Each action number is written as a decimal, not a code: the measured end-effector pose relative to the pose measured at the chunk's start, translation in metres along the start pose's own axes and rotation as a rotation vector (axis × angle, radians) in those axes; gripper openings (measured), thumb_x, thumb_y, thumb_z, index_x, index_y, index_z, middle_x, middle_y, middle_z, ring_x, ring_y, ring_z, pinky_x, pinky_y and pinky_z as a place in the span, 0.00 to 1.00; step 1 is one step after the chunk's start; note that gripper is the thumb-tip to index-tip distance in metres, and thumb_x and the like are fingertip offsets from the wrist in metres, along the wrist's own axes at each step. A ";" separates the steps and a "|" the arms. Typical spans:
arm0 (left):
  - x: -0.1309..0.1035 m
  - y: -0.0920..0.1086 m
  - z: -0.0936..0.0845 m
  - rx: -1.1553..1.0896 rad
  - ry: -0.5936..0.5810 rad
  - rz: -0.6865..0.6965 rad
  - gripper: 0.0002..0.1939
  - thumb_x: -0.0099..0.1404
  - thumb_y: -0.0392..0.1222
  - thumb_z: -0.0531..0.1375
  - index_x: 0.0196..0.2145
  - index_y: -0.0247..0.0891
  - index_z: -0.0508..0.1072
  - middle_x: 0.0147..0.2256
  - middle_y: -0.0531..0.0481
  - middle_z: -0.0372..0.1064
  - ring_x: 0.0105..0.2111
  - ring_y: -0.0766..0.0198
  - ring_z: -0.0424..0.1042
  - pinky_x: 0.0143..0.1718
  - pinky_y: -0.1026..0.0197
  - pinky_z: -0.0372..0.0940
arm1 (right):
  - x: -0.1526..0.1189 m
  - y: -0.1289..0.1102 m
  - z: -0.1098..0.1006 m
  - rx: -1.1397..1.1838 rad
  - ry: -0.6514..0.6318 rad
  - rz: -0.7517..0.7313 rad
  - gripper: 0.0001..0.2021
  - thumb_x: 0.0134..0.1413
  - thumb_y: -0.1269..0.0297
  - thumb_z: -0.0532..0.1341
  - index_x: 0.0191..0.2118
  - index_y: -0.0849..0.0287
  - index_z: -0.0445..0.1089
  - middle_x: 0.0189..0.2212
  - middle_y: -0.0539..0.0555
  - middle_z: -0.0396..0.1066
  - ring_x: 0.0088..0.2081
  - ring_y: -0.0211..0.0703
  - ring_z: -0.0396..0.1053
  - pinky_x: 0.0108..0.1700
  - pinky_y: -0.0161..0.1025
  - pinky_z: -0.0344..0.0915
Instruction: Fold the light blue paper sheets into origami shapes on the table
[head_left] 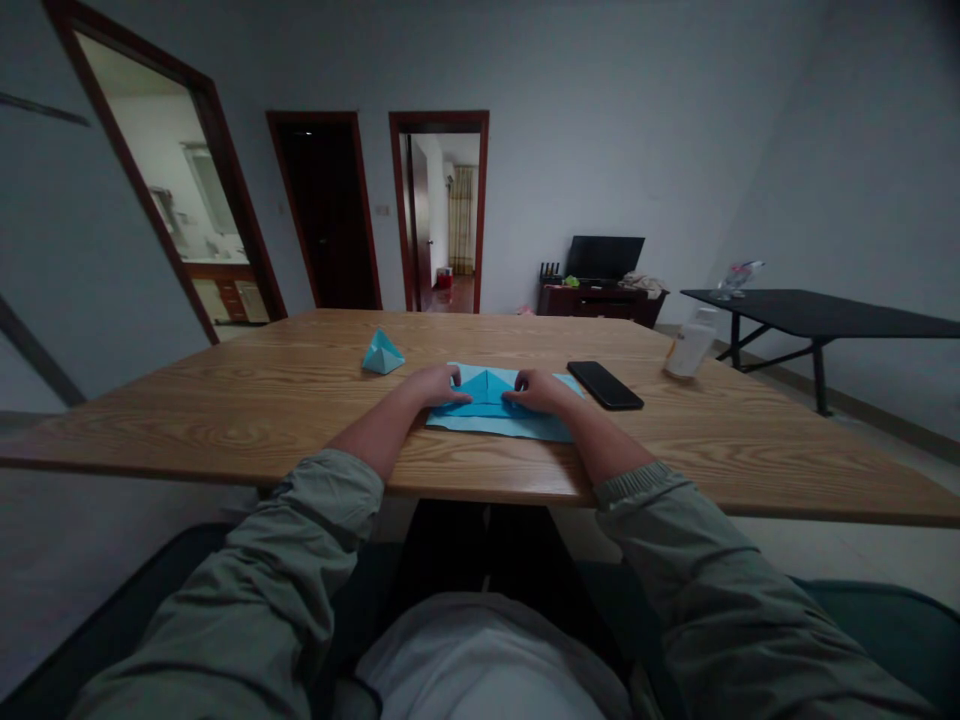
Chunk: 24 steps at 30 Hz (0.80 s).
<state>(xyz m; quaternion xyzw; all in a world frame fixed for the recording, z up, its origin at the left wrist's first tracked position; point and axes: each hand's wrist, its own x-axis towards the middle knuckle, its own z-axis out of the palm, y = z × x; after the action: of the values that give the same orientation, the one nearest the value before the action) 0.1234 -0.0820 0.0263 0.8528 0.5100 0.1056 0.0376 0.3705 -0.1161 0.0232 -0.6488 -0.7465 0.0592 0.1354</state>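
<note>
A blue sheet of folded paper (487,390) lies in front of me, with a peaked triangular fold at its middle and a flat band along its near side. My left hand (441,385) grips its left end, thumb on top and fingers curled behind. At the right end my right hand (540,388) pinches the paper the same way. Beneath it is a larger light-blue sheet (510,427), spread flat on the wooden table (300,420). Parts of the folded paper's ends are hidden by my fingers.
A folded light-blue paper pyramid (383,354) stands left of my hands. To the right lie a black phone (604,385) and a translucent plastic bottle (691,345). Beyond are a black table (840,312) and a television (604,258) on a low cabinet.
</note>
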 end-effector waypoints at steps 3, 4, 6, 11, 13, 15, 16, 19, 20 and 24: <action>0.000 0.003 0.000 -0.010 0.025 0.062 0.24 0.52 0.59 0.62 0.40 0.40 0.72 0.38 0.47 0.73 0.35 0.60 0.69 0.33 0.64 0.60 | -0.001 0.000 0.000 0.003 0.016 -0.008 0.21 0.47 0.45 0.61 0.39 0.58 0.72 0.33 0.56 0.73 0.32 0.43 0.68 0.30 0.34 0.57; 0.000 0.003 -0.001 -0.019 0.034 0.089 0.22 0.53 0.57 0.62 0.39 0.40 0.72 0.38 0.48 0.73 0.34 0.61 0.69 0.33 0.65 0.60 | -0.001 0.000 0.000 0.002 0.016 -0.008 0.21 0.47 0.45 0.61 0.39 0.57 0.72 0.33 0.56 0.73 0.32 0.43 0.68 0.30 0.34 0.57; 0.000 0.004 -0.001 -0.052 0.045 0.137 0.18 0.54 0.53 0.61 0.38 0.39 0.73 0.36 0.49 0.73 0.33 0.63 0.69 0.33 0.65 0.60 | 0.000 0.001 0.001 -0.003 0.016 -0.006 0.21 0.47 0.45 0.61 0.38 0.57 0.72 0.33 0.56 0.73 0.31 0.43 0.68 0.29 0.34 0.57; 0.001 -0.002 -0.001 -0.187 0.055 0.189 0.15 0.56 0.49 0.59 0.38 0.39 0.75 0.35 0.51 0.73 0.33 0.65 0.68 0.34 0.66 0.60 | 0.002 0.003 0.003 -0.012 0.016 -0.001 0.19 0.48 0.47 0.61 0.37 0.58 0.73 0.32 0.57 0.73 0.31 0.43 0.68 0.31 0.35 0.58; 0.002 -0.006 -0.002 -0.197 0.074 0.186 0.15 0.56 0.49 0.59 0.38 0.40 0.76 0.36 0.50 0.73 0.33 0.65 0.68 0.34 0.66 0.60 | 0.003 0.004 0.003 -0.012 0.015 0.001 0.18 0.48 0.48 0.61 0.37 0.58 0.73 0.32 0.57 0.73 0.31 0.43 0.68 0.31 0.35 0.58; 0.003 -0.010 -0.003 -0.169 0.103 0.179 0.15 0.55 0.50 0.59 0.37 0.39 0.77 0.35 0.49 0.72 0.33 0.64 0.68 0.33 0.65 0.60 | 0.003 0.004 0.004 -0.014 0.017 0.000 0.16 0.49 0.50 0.61 0.36 0.58 0.73 0.32 0.57 0.73 0.31 0.44 0.68 0.31 0.35 0.58; 0.004 -0.011 -0.004 -0.144 0.125 0.174 0.15 0.56 0.50 0.59 0.36 0.39 0.78 0.34 0.49 0.72 0.33 0.63 0.68 0.34 0.64 0.60 | 0.003 0.004 0.004 -0.015 0.023 -0.002 0.15 0.49 0.52 0.60 0.36 0.59 0.73 0.32 0.57 0.73 0.31 0.44 0.68 0.31 0.35 0.58; 0.004 -0.013 -0.008 -0.072 0.188 0.163 0.16 0.57 0.51 0.57 0.34 0.39 0.79 0.31 0.48 0.70 0.32 0.62 0.67 0.35 0.63 0.60 | 0.003 0.004 0.002 -0.009 0.068 -0.014 0.13 0.50 0.56 0.59 0.37 0.58 0.73 0.33 0.57 0.73 0.32 0.43 0.68 0.31 0.35 0.58; 0.003 -0.013 -0.009 -0.058 0.194 0.158 0.16 0.57 0.51 0.56 0.35 0.39 0.79 0.30 0.48 0.70 0.32 0.62 0.67 0.35 0.63 0.60 | 0.003 0.005 0.001 -0.004 0.093 -0.014 0.12 0.50 0.57 0.58 0.38 0.58 0.73 0.33 0.57 0.73 0.32 0.43 0.68 0.31 0.34 0.58; 0.000 -0.011 -0.013 -0.066 0.157 0.111 0.17 0.57 0.52 0.56 0.36 0.39 0.78 0.27 0.50 0.68 0.28 0.63 0.65 0.31 0.63 0.57 | 0.003 0.010 -0.007 0.046 0.156 0.013 0.13 0.50 0.60 0.57 0.40 0.58 0.72 0.31 0.55 0.72 0.30 0.41 0.66 0.29 0.33 0.56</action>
<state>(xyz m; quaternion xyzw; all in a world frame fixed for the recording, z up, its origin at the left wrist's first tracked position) 0.1110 -0.0778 0.0374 0.8672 0.4596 0.1909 0.0196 0.3814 -0.1127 0.0276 -0.6531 -0.7277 0.0266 0.2078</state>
